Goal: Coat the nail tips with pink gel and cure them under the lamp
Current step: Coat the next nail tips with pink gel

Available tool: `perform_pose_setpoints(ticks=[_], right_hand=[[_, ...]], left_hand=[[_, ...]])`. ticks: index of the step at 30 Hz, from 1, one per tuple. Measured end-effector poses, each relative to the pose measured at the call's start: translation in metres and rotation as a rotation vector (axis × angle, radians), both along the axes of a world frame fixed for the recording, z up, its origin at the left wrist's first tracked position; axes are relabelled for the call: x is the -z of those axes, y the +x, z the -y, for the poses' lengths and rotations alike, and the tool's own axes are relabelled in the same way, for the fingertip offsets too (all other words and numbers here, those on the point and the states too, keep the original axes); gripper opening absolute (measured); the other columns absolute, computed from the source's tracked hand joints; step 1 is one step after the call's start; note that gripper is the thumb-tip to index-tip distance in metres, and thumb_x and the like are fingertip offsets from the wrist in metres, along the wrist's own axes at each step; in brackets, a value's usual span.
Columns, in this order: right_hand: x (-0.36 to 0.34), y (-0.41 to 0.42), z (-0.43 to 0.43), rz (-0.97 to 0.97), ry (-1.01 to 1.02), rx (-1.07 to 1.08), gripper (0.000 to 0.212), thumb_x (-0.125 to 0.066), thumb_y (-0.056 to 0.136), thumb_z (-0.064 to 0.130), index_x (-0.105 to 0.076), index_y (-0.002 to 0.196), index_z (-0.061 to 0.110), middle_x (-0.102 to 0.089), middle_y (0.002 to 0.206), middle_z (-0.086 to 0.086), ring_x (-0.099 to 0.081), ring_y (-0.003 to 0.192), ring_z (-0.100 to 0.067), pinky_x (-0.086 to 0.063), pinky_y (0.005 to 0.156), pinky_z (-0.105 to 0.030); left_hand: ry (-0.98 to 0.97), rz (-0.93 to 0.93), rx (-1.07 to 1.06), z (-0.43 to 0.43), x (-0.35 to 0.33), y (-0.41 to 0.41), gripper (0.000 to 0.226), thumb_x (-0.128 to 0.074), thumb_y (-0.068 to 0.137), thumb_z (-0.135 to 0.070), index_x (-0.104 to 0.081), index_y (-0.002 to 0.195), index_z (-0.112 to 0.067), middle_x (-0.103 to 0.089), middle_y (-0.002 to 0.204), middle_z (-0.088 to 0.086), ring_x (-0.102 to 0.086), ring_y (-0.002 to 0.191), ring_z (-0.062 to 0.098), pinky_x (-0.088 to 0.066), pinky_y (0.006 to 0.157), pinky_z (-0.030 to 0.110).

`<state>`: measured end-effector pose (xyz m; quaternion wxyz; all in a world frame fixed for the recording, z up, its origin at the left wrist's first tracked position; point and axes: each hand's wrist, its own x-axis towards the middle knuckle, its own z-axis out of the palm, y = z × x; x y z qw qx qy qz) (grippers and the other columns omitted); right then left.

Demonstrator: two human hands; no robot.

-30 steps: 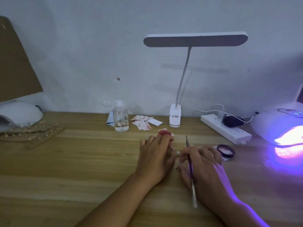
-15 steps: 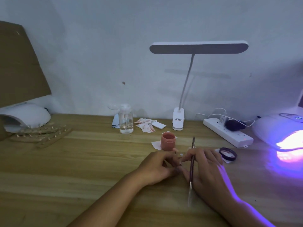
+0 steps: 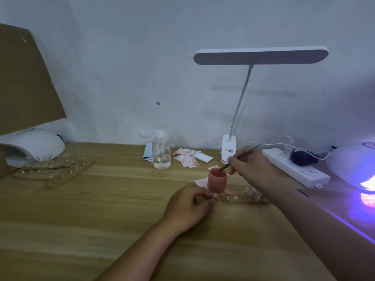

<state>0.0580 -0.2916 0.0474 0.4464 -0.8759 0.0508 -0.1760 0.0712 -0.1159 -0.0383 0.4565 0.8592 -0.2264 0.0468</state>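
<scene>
Loading the brush point(image 3: 241, 157) with gel is judged to be the step in hand. On the wooden tabletop point(image 3: 101, 230) the curing lamp point(image 3: 353, 167), glowing violet, is set at the far right edge, well apart from the work. The right hand point(image 3: 253, 169) is closed round the brush handle. The left hand point(image 3: 186, 207) is curled, with something small pinched at its fingertips, taken to be a nail tip point(image 3: 214, 196) on its stand, though it is too small to be told for certain. A wooden strip point(image 3: 245, 199) carrying further tips on pegs is laid just right of the left hand. The pink gel jar point(image 3: 217, 181) is stood open just beyond the left hand, and the brush head is dipped inside it. Next, the brush is to be lifted out, excess wiped off on the rim, and the head brought to the pinched tip in a light, even stroke.
</scene>
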Motion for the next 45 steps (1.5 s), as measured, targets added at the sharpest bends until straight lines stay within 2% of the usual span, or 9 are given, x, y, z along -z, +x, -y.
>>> perform_pose_setpoints(ticks=[4, 8, 13, 15, 17, 23, 31, 42, 45], right_hand=[[0.007, 0.015, 0.001, -0.046, -0.190, 0.034, 0.023, -0.060, 0.088, 0.023, -0.063, 0.066, 0.017, -0.070, 0.063, 0.002, -0.057, 0.056, -0.013, -0.049, 0.064, -0.035], [0.012, 0.018, 0.000, -0.053, -0.256, 0.027, 0.019, -0.063, 0.088, 0.028, -0.064, 0.071, 0.020, -0.071, 0.072, -0.005, -0.066, 0.076, -0.024, -0.054, 0.078, -0.042], [0.021, 0.008, 0.005, 0.025, -0.108, 0.031, 0.014, -0.061, 0.091, 0.025, -0.062, 0.077, 0.025, -0.073, 0.072, 0.004, -0.068, 0.081, -0.017, -0.054, 0.077, -0.038], [0.027, -0.008, 0.004, 0.102, 0.125, 0.026, 0.011, -0.061, 0.093, 0.021, -0.062, 0.083, 0.026, -0.074, 0.071, 0.009, -0.069, 0.072, -0.009, -0.053, 0.063, -0.027], [0.039, -0.030, -0.001, 0.141, 0.345, -0.017, 0.009, -0.065, 0.090, 0.013, -0.063, 0.084, 0.020, -0.074, 0.072, 0.006, -0.067, 0.059, -0.004, -0.050, 0.051, -0.018], [0.067, -0.065, -0.015, 0.162, 0.557, -0.040, 0.013, -0.068, 0.086, 0.006, -0.056, 0.080, 0.004, -0.066, 0.059, -0.007, -0.057, 0.050, -0.012, -0.048, 0.050, -0.018], [0.073, -0.063, -0.017, 0.115, 0.457, -0.090, 0.012, -0.066, 0.082, -0.004, -0.060, 0.075, 0.003, -0.073, 0.075, 0.003, -0.060, 0.074, 0.003, -0.045, 0.067, -0.013], [0.074, -0.063, -0.017, 0.105, 0.382, -0.007, 0.010, -0.067, 0.080, 0.002, -0.060, 0.073, 0.005, -0.070, 0.067, -0.004, -0.059, 0.065, -0.006, -0.047, 0.065, -0.025], [0.073, -0.063, -0.015, 0.123, 0.486, 0.026, 0.014, -0.066, 0.083, 0.001, -0.057, 0.073, 0.003, -0.068, 0.062, -0.005, -0.057, 0.053, -0.007, -0.047, 0.055, -0.021]], left_hand=[[0.018, -0.021, -0.020, 0.001, 0.003, 0.003, 0.004, -0.073, 0.084, -0.039, -0.074, 0.087, -0.040, -0.061, 0.092, -0.016, -0.052, 0.076, 0.001, -0.047, 0.080, 0.028], [0.059, -0.041, -0.026, 0.001, 0.003, 0.005, 0.008, -0.073, 0.081, -0.043, -0.068, 0.077, -0.047, -0.065, 0.092, -0.021, -0.053, 0.073, -0.004, -0.045, 0.073, 0.024], [0.074, -0.053, -0.012, 0.001, 0.003, 0.004, 0.017, -0.074, 0.079, -0.043, -0.065, 0.070, -0.054, -0.067, 0.086, -0.031, -0.053, 0.067, -0.009, -0.042, 0.068, 0.022], [0.058, -0.062, -0.018, 0.001, 0.003, 0.005, 0.009, -0.075, 0.079, -0.041, -0.069, 0.076, -0.047, -0.069, 0.087, -0.029, -0.053, 0.066, -0.007, -0.042, 0.068, 0.022], [0.049, -0.065, -0.013, 0.001, 0.004, 0.004, 0.005, -0.076, 0.078, -0.040, -0.071, 0.081, -0.042, -0.070, 0.086, -0.028, -0.052, 0.065, -0.007, -0.040, 0.066, 0.022], [0.027, -0.061, 0.004, 0.001, 0.004, 0.003, 0.010, -0.079, 0.076, -0.034, -0.072, 0.076, -0.040, -0.071, 0.082, -0.024, -0.053, 0.064, -0.003, -0.041, 0.066, 0.022], [0.017, -0.081, 0.010, 0.001, 0.003, 0.004, 0.020, -0.083, 0.074, -0.032, -0.069, 0.066, -0.043, -0.069, 0.075, -0.023, -0.052, 0.059, -0.005, -0.040, 0.065, 0.022], [0.010, -0.102, 0.011, 0.001, 0.002, 0.003, 0.015, -0.083, 0.075, -0.032, -0.070, 0.069, -0.038, -0.071, 0.075, -0.019, -0.054, 0.063, -0.002, -0.046, 0.069, 0.026], [0.011, -0.102, 0.012, 0.001, 0.002, 0.002, 0.014, -0.083, 0.076, -0.032, -0.071, 0.070, -0.037, -0.071, 0.077, -0.018, -0.054, 0.063, -0.001, -0.046, 0.068, 0.025]])
